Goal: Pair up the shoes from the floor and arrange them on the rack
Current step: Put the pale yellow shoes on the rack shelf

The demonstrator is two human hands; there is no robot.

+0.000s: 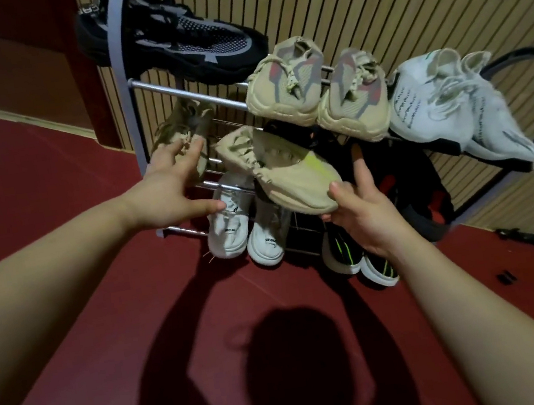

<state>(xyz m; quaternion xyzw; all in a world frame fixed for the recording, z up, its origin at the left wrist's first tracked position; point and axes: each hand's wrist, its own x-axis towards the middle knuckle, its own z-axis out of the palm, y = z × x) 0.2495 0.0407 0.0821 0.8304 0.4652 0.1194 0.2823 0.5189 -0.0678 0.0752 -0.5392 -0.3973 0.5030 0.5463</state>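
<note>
the right hand (361, 219) is pinching the soft, light beige knit sneaker (283, 168) by its toe at the rack's middle shelf (221, 185), while the left hand (170, 189), spread wide, is touching its mate (183, 129).

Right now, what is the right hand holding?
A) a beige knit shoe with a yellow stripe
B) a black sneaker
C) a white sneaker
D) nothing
A: the right hand grips the toe end of the beige knit shoe, its yellow stripe showing, in front of the rack's middle tier.
</note>
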